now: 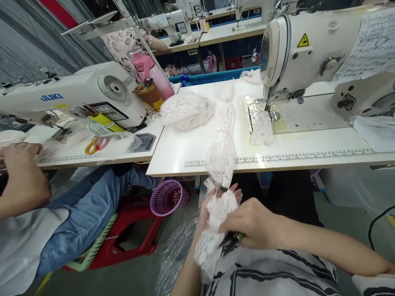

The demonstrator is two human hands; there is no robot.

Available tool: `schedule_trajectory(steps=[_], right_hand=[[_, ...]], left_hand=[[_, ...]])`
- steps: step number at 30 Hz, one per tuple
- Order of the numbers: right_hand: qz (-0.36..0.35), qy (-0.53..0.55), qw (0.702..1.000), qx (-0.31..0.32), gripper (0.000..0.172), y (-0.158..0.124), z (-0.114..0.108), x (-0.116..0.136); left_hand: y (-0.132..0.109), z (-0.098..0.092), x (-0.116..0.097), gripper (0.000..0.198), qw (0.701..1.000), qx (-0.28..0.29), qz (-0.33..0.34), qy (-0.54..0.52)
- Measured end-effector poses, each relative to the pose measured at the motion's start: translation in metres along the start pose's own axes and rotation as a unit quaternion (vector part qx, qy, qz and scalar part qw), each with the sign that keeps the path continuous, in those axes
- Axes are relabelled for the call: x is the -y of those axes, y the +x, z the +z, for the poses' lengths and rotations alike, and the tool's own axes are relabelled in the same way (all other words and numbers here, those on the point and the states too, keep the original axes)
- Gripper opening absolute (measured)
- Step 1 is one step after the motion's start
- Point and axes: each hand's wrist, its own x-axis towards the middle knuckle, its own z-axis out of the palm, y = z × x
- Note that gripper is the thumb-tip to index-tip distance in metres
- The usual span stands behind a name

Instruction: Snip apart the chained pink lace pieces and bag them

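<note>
From where I stand, the grip is double. The left hand [205,209] lies beneath the pale, gathered lace strip [222,162], its fingers bunching the fabric; the right hand [251,224] is closed on the strip's edge. A small black object [228,242] shows below the right fingers; I cannot tell whether it is held.

Caution: should that object be sharp, a slip could nick the lace or the left fingers, which the fabric partly covers.

The strip runs from the lap, over the front edge of the white tabletop [177,154], towards the back. A hard pull could snag or stretch it at that edge; a loosened grip could let it slide down towards the crumpled clear plastic [179,255] beside the lap.

On the tabletop, the loose pale lace heap [187,109] lies near the strip and could tangle with it. A separate white lace piece [262,129] sits beneath the needle of the white sewing machine [311,45]; a knock could skew it.
</note>
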Motion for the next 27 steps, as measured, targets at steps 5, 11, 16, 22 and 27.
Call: schedule_trajectory(steps=[5,11,16,22,27], right_hand=[[0.115,0.270,0.953,0.079,0.013,-0.022,0.048,0.009],[0.147,0.295,0.942,0.060,0.028,-0.029,0.016,0.003],[0.217,0.273,0.934,-0.081,0.040,-0.025,-0.041,-0.023],[0.275,0.271,0.922,-0.025,0.047,-0.012,-0.030,-0.065],[0.249,0.320,0.914,-0.008,0.046,-0.001,-0.021,-0.067]], left_hand=[[0.006,0.030,0.001,0.042,0.996,0.065,0.027,0.051],[-0.002,0.019,-0.001,0.029,0.990,0.093,-0.016,0.109],[-0.016,0.003,0.018,0.033,0.989,0.111,0.000,0.101],[-0.031,-0.009,0.040,0.035,0.989,0.135,-0.001,0.066],[-0.033,-0.013,0.041,0.039,0.986,0.160,0.002,0.048]])
